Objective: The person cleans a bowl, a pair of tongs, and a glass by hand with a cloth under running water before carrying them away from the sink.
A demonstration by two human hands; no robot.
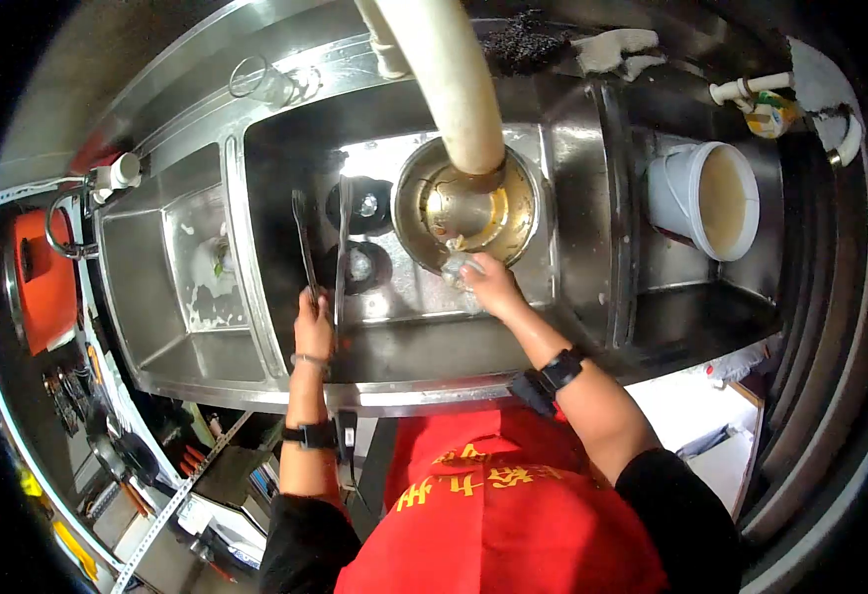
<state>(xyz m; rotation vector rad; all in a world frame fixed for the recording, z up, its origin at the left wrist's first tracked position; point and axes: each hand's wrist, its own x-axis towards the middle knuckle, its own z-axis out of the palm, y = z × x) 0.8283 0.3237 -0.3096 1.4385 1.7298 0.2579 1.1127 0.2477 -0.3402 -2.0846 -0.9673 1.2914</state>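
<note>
My left hand (313, 325) is closed around the lower end of a pair of long metal tongs (303, 238), which point away from me along the left side of the middle sink basin. My right hand (493, 285) grips a crumpled silvery scouring pad (461, 267) at the near rim of a round steel bowl (404, 213). Inside the bowl are a shallow yellowish liquid and some small food scraps. The brown end of a thick white pipe (454, 89) hangs over the bowl. Between tongs and bowl lie two dark round drains (362, 267).
A white bucket (681, 193) of cloudy tan liquid stands in the right basin. Foam spots the left basin (181, 287). A clear glass (265, 84), a dark scrubber clump (523, 48) and white gloves (614, 49) rest along the back ledge. A red container (46, 277) sits far left.
</note>
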